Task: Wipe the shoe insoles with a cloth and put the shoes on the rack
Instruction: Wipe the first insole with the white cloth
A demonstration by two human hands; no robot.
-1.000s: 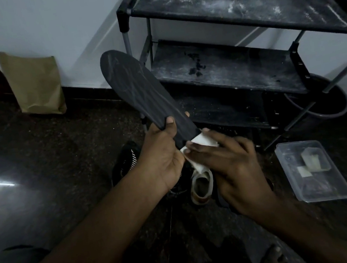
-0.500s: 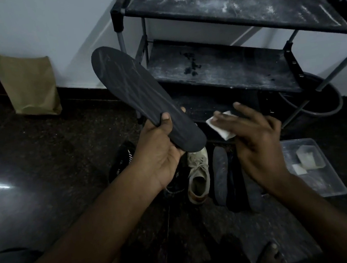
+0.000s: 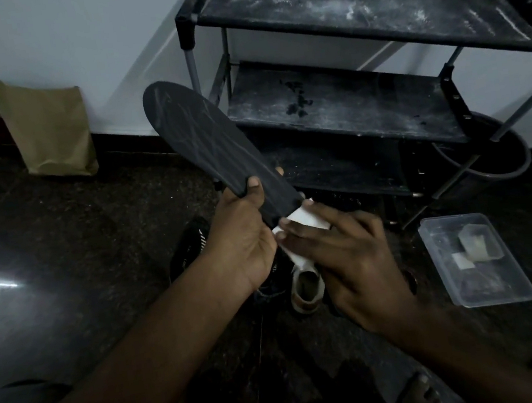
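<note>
The work is, I think, in its early or middle part. The person's left hand [image 3: 245, 237] holds a dark insole [image 3: 204, 148] in the air. Its grip pinches the insole near the heel end, with the thumb on top and the fingers below. From this grip the insole goes up and away to the left, with the toe end far from the hand, in front of the shoe rack [image 3: 346, 101].

The right hand [image 3: 348, 258] is just beside the left grip. Its grip pinches a white cloth [image 3: 307, 218] against the heel end of the insole, so the cloth touches the insole right below the left thumb. The long part of the insole beyond the grip is not covered by the cloth now.

The insole is black or dark grey, flat and thin, and it keeps its shape when held by one end. Pale streaks run along its surface; I cannot tell if they are dust or a pattern.

Much seems left to do. Directly under the two grips, on the floor, lie a white shoe [image 3: 307, 288] and a black shoe [image 3: 192, 243]. I see no shoe on the dusty shelves of the rack yet, so this insole must probably go back into its shoe before anything goes up.
</note>
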